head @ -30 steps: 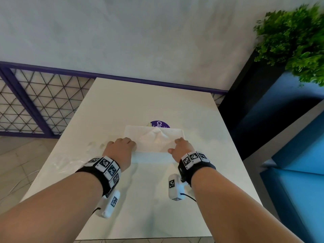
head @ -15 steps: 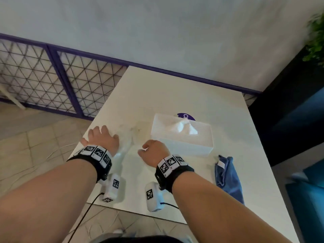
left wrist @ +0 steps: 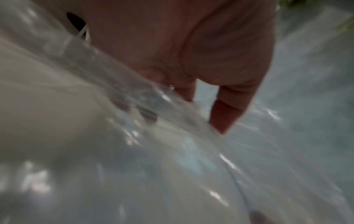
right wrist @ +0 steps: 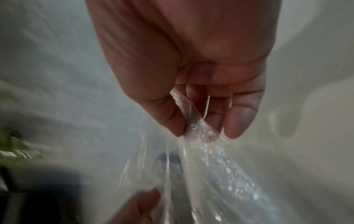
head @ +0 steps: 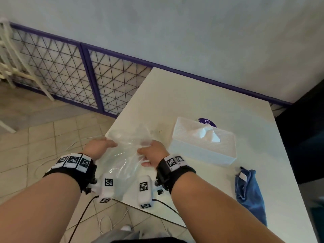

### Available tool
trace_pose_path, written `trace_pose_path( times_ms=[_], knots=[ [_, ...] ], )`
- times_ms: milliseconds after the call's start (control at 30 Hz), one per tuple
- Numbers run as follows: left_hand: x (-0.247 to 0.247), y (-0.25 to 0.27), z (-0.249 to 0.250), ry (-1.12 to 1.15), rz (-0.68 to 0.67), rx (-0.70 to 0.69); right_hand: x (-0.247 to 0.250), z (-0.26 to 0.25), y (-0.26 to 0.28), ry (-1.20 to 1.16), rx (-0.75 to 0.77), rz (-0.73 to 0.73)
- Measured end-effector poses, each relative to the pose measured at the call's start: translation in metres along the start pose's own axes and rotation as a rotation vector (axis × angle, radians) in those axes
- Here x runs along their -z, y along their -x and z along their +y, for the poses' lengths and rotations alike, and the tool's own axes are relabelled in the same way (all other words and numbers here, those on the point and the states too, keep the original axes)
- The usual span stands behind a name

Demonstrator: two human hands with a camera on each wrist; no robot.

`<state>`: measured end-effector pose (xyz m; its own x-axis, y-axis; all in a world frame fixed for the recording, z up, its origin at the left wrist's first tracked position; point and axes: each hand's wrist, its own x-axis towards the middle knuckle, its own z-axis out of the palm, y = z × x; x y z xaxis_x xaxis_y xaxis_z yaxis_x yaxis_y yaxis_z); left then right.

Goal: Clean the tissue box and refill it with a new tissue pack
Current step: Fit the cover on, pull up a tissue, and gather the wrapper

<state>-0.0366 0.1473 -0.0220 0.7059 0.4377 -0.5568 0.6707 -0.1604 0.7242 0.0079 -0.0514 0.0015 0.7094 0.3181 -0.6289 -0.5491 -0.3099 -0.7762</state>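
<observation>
A white ribbed tissue box (head: 203, 144) stands on the white table (head: 192, 95), with a tissue (head: 208, 134) sticking up from its top slot. Left of it, both hands hold a clear plastic wrapper (head: 128, 146) near the table's left front corner. My left hand (head: 100, 146) grips the wrapper's left side; the left wrist view shows its fingers (left wrist: 229, 106) pressed into the film (left wrist: 172, 151). My right hand (head: 152, 153) pinches the right side, and thumb and fingers (right wrist: 239, 121) close on a fold of the wrapper (right wrist: 199, 128) in the right wrist view.
A crumpled blue cloth (head: 249, 192) lies at the table's front right. A purple round sticker (head: 206, 121) shows behind the box. A purple-framed mesh fence (head: 70, 72) runs along the wall on the left, above a tiled floor (head: 35, 137). A dark bench (head: 306, 137) borders the right.
Both hands left the tissue box, moved left and took hold of the clear plastic wrapper, lifting it off the table. The head view swung left.
</observation>
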Motion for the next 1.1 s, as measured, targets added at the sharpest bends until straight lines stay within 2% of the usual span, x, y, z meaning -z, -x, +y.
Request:
trace_pose_path(
  times_ms=[100, 233, 333, 433, 533, 633, 700, 800, 967, 1100],
  knots=[
    [-0.006, 0.014, 0.019, 0.305, -0.203, -0.088, 0.031, -0.011, 0.009, -0.128, 0.113, 0.053],
    [-0.035, 0.036, 0.058, 0.397, -0.329, -0.267, 0.076, -0.016, 0.029, -0.118, 0.143, 0.078],
    [-0.064, 0.046, 0.076, 0.445, -0.428, -0.329, 0.103, -0.014, 0.043, -0.135, 0.186, 0.152],
    [-0.089, 0.054, 0.088, 0.475, -0.485, -0.334, 0.128, -0.006, 0.058, -0.282, 0.135, 0.141],
    [-0.111, 0.062, 0.096, 0.436, -0.504, -0.336, 0.151, 0.008, 0.076, -0.294, 0.128, 0.172],
    [-0.127, 0.073, 0.099, 0.237, -0.624, -0.310, 0.171, 0.021, 0.092, -0.324, 0.159, 0.270],
    [-0.136, 0.079, 0.101, 0.147, -0.647, -0.330, 0.184, 0.029, 0.102, -0.279, 0.179, 0.325],
    [-0.148, 0.081, 0.105, 0.183, -0.672, -0.347, 0.198, 0.038, 0.116, -0.210, 0.220, 0.385],
    [-0.164, 0.087, 0.106, 0.325, -0.781, -0.268, 0.215, 0.047, 0.127, -0.434, 0.280, 0.412],
    [-0.174, 0.089, 0.107, 0.310, -0.731, -0.268, 0.217, 0.050, 0.133, -0.600, 0.328, 0.328]
  ],
)
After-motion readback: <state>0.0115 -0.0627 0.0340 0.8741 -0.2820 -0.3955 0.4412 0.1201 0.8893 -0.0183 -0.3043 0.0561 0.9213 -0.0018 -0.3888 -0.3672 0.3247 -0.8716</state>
